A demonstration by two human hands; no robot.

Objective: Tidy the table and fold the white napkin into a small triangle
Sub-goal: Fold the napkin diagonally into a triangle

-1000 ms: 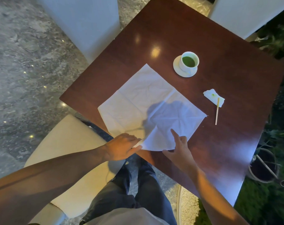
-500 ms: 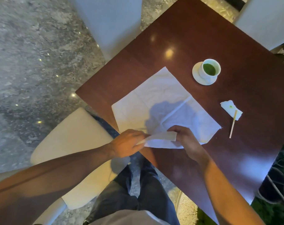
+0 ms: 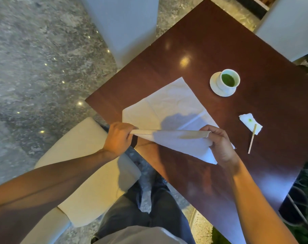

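A large white napkin (image 3: 169, 106) lies spread on the dark wooden table (image 3: 211, 46), its near edge lifted off the surface. My left hand (image 3: 117, 138) pinches the left end of that lifted edge. My right hand (image 3: 218, 143) pinches the right end, so the edge is stretched taut between them above the table. The far half of the napkin stays flat on the table. A shadow falls across its middle.
A white cup of green liquid (image 3: 228, 81) on a saucer stands at the back right. A small stained tissue (image 3: 250, 123) and a wooden stick (image 3: 252, 139) lie to the right. A cream chair (image 3: 90, 171) is at my left; pale chairs stand beyond the table.
Both hands have taken hold of the napkin's near edge and lifted it, moving apart so it is pulled taut. The camera view has shifted left and nearer.
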